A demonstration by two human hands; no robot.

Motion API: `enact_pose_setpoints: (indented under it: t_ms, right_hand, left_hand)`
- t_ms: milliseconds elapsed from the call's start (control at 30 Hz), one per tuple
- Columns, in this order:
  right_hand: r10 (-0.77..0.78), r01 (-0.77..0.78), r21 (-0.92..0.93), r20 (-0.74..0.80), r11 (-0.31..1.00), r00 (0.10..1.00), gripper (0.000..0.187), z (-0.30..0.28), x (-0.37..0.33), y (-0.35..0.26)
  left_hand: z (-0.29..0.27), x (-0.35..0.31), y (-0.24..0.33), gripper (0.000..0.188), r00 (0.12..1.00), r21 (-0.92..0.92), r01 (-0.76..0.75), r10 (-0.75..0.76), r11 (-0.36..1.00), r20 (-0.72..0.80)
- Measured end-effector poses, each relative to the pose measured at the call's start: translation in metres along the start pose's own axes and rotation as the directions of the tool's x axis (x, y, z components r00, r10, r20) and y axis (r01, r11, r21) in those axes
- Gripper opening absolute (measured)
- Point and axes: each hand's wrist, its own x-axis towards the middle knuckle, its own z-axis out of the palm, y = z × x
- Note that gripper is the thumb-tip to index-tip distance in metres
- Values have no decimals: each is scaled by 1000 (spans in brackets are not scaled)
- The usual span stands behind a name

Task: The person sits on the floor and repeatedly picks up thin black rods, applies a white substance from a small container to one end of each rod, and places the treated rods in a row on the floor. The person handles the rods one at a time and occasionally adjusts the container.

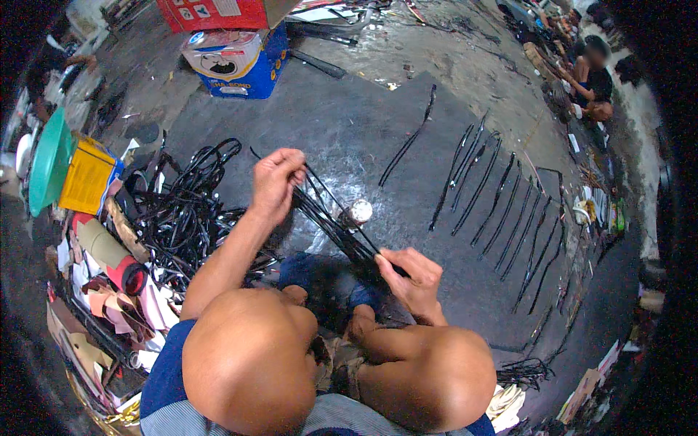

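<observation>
In front of my knees, my left hand (275, 187) is closed in a pinch on a thin black strip, whose short tail sticks out beyond the fingers. The strip (339, 205) runs taut down to my right hand (413, 275), where thumb and forefinger pinch it. A bundle of black strips (324, 224) stretches below it, from my left hand toward my feet; whether my right hand also grips the bundle, I cannot tell. Just beyond stands a small container with a white top (359, 211), partly crossed by the strip.
Several black strips (500, 182) lie in a row on the dark mat (327, 120) at right. A tangled heap of black strips (185, 211) is at left, near a yellow box (89, 178) and scraps (120, 309). A blue box (243, 65) stands ahead; a person (595, 76) sits far right.
</observation>
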Motion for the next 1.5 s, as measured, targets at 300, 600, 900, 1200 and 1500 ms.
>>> enact_pose_setpoints:
  t_ms: [300,600,900,1200,1500]
  right_hand:
    - [188,-186,-28,106,982,977,11,-22,-90,22]
    - [430,-452,19,273,892,860,15,-34,-137,41]
    - [499,-539,114,258,834,827,19,16,-176,95]
    - [758,-725,-231,118,649,641,32,-2,-154,103]
    - [668,-667,-80,-8,741,744,27,-10,-111,115]
  left_hand:
    - [-109,76,-15,9,948,125,87,-43,988,-315]
    - [-133,110,-70,8,896,320,133,25,938,-444]
    - [-153,151,-109,23,871,811,233,256,536,-420]
    - [58,123,-145,32,539,559,-816,155,-147,828]
    - [98,164,-206,17,-10,-170,-918,-410,-357,912]
